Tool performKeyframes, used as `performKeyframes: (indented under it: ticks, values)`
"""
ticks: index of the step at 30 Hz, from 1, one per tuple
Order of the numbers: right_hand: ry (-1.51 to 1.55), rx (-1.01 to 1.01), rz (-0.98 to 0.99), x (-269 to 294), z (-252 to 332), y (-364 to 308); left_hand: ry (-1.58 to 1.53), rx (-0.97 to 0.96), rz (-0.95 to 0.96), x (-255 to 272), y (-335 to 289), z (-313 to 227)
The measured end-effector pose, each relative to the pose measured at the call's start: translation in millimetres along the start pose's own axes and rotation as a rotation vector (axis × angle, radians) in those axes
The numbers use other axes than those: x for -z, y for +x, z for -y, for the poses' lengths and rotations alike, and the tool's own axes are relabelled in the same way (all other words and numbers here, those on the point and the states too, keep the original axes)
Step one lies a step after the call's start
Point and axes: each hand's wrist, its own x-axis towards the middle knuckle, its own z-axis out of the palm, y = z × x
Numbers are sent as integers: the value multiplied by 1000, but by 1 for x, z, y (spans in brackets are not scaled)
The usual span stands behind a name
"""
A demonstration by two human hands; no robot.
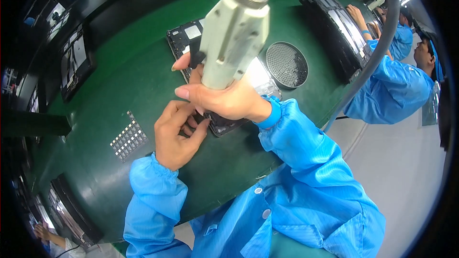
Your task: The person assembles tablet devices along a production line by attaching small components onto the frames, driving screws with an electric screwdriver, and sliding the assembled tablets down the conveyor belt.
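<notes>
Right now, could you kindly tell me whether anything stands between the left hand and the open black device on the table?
Nothing visible does: the left hand is at the near corner of the black device. The right hand and the white power driver it holds hide part of the device.

We see a green tabletop (110, 86) bearing a black casing (227, 125), partly hidden, a round dish (278, 57) just beside it, a sheet of pale squares (129, 139) and, we think, stacked dark shells (330, 33).
</notes>
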Motion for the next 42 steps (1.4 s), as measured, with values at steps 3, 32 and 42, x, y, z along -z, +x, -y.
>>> performKeyframes:
  ticks: [3, 32, 42]
  values:
    - [69, 4, -5, 1, 10, 0, 12, -27, 8, -3, 1, 1]
    - [108, 39, 0, 10, 13, -5, 32, -37, -53, -20, 3, 2]
    - [139, -37, -76, 9, 18, -3, 1, 27, -103, -21, 3, 2]
